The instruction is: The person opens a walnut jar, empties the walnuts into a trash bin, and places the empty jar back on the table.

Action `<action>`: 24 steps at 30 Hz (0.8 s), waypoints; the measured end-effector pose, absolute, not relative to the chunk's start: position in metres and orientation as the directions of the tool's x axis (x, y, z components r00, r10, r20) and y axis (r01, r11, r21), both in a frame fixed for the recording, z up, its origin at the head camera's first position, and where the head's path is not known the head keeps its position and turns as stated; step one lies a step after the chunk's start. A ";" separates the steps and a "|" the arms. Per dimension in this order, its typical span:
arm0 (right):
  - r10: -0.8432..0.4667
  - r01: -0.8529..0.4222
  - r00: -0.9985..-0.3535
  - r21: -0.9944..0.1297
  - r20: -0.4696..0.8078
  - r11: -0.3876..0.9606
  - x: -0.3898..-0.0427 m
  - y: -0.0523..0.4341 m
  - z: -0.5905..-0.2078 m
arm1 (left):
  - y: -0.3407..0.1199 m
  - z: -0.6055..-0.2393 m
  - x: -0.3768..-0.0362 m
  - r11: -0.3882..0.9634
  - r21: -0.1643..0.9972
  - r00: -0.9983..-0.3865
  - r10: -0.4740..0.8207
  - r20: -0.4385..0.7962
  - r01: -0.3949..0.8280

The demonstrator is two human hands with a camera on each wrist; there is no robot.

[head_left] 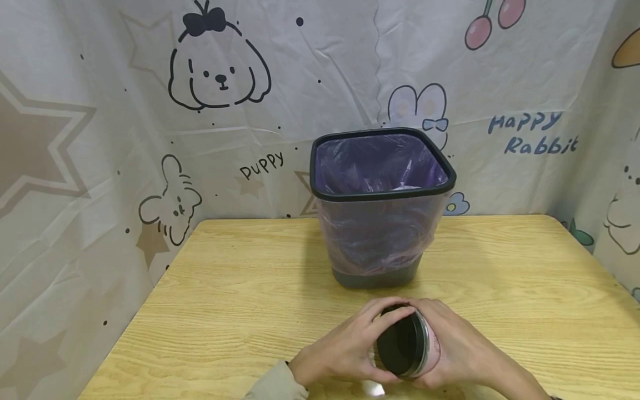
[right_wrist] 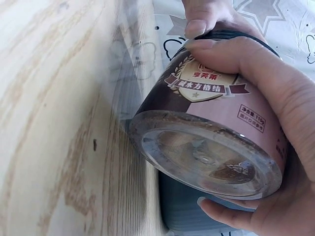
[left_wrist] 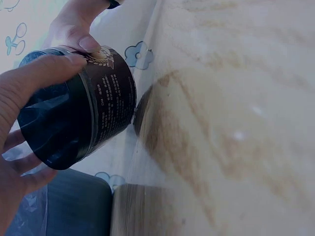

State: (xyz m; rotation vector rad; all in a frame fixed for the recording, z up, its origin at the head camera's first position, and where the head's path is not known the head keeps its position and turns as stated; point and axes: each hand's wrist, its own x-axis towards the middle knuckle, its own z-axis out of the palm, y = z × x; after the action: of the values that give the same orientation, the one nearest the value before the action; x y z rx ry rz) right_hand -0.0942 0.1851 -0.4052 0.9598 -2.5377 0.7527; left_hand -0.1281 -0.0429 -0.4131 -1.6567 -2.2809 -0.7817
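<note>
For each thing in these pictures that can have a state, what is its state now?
jar: tilted, held off the table between both hands.
black lid: still on the jar.
left hand: grips the black lid.
right hand: grips the jar's body.
trash bin: upright on the table, open-topped, lined with a purple bag.
table: bears the trash bin.

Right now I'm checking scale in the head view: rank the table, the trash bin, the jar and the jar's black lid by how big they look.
1. table
2. trash bin
3. jar, gripped by the left hand and right hand
4. black lid; it faces the camera and covers most of the visible jar, so 3 and 4 look close.
</note>
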 end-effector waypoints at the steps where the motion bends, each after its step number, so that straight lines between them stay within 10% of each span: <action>1: -0.513 -0.683 -0.722 -0.361 0.464 0.635 -0.094 0.185 -0.405 | -0.043 -0.413 -0.128 0.224 0.283 -0.339 0.815 0.470 0.932; 24: -0.511 -0.680 -0.724 -0.351 0.464 0.644 -0.093 0.184 -0.406 | -0.044 -0.413 -0.127 0.222 0.291 -0.342 0.811 0.475 0.931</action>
State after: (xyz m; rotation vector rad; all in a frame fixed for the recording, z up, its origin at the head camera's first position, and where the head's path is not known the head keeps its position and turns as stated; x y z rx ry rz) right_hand -0.0935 0.1838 -0.4055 0.9516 -2.5433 0.7355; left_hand -0.1272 -0.0437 -0.4134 -1.6531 -2.2723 -0.7906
